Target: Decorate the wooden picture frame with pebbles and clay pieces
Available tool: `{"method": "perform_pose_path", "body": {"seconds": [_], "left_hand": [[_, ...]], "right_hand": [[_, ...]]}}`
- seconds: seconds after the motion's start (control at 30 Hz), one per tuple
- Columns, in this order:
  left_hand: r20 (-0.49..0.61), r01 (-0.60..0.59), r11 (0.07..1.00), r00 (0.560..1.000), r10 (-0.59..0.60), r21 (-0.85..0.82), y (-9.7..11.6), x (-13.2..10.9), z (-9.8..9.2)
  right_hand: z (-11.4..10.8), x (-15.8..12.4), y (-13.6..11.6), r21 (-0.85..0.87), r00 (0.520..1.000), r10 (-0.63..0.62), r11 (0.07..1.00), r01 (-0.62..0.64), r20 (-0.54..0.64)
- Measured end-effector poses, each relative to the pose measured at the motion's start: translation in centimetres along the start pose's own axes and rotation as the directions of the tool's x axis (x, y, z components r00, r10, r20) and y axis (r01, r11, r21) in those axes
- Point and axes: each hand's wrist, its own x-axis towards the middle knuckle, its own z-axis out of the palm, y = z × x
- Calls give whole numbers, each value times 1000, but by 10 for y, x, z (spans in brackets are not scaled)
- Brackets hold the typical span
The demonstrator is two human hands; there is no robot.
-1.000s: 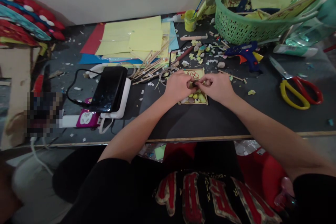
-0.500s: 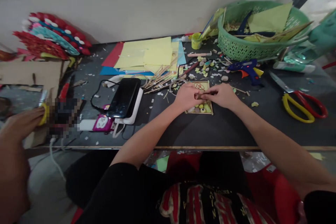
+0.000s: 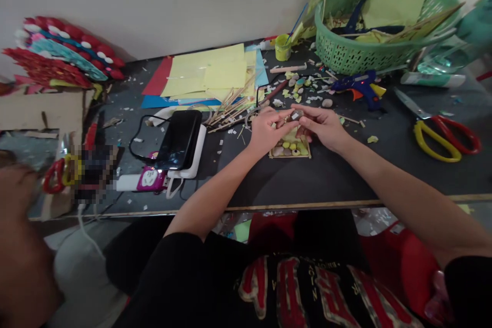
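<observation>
Both hands meet over a small stick-edged frame (image 3: 310,152) on the dark table. Yellow and pale pebbles (image 3: 286,145) lie inside its lower part. Between my fingertips is a small greyish stone (image 3: 297,114) with a white patch on it. My left hand (image 3: 267,129) grips it from the left with thumb and fingers. My right hand (image 3: 325,125) closes on its right side. The hands cover the upper part of the frame.
A blue glue gun (image 3: 357,87) and red-yellow scissors (image 3: 438,130) lie to the right. Behind stands a green basket (image 3: 353,54). Thin sticks (image 3: 232,107), coloured paper (image 3: 207,72) and a phone (image 3: 179,138) lie leftward. Another person's arm (image 3: 19,225) is far left.
My hands have lifted and turned, so a greyish stone now shows between the fingertips. At far left, the other person's hand has moved off the scissors. The view has shifted slightly.
</observation>
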Motion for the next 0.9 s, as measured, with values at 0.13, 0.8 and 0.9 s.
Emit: {"method": "perform_pose_path", "body": {"seconds": [0.13,0.8,0.9], "left_hand": [[-63,-168,984,983,172,64,-13,2,3],[-106,-135,990,986,129,-45,-14,0,4],[-59,-164,984,985,161,-61,-13,2,0]], "right_hand": [[2,2,2,6,999,-41,999,41,15],[-5,6,4,-36,993,-117,993,116,-21],[-5,4,1,-49,992,-128,991,128,1]]}}
